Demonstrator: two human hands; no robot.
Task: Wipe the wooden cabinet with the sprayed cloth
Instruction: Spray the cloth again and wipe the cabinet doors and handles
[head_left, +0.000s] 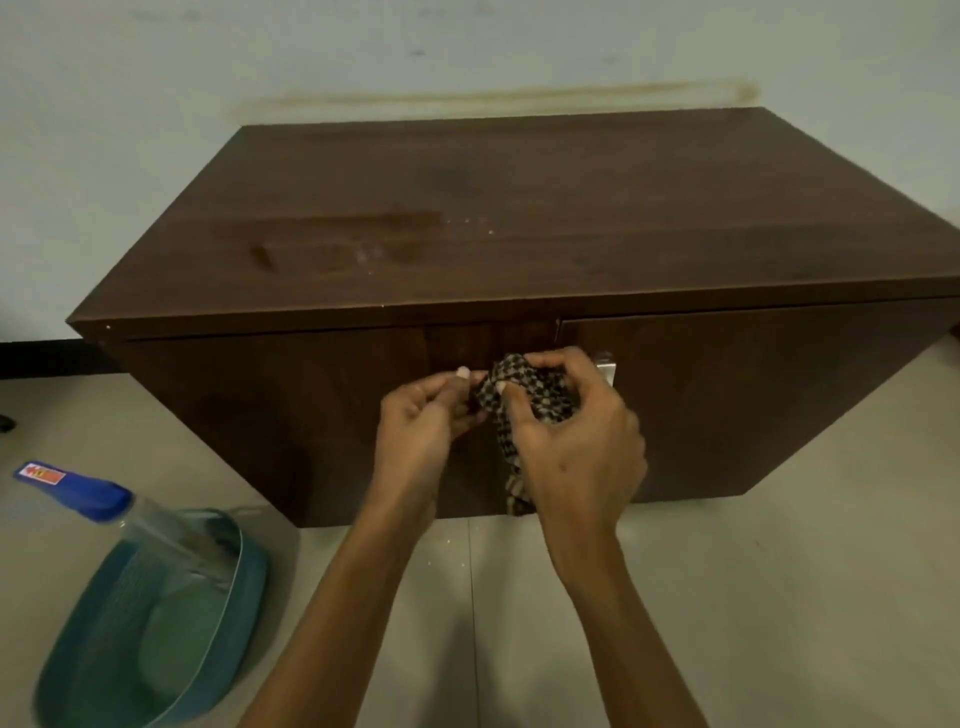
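A low dark-brown wooden cabinet (519, 218) stands against a pale wall, its top dull and marked with smears and small white specks. In front of its doors I hold a black-and-tan checked cloth (540, 395) bunched between both hands. My right hand (576, 447) wraps most of the cloth, and a strip of it hangs down below the palm. My left hand (421, 426) pinches the cloth's left edge with its fingertips. Both hands hover just before the door seam, below the top's front edge.
A spray bottle with a blue head (78, 488) and clear body stands on the tiled floor at the left, in front of a teal plastic basin (156, 623). A metal door handle (605, 366) shows behind my right hand. Light floor tiles stretch right of my arms.
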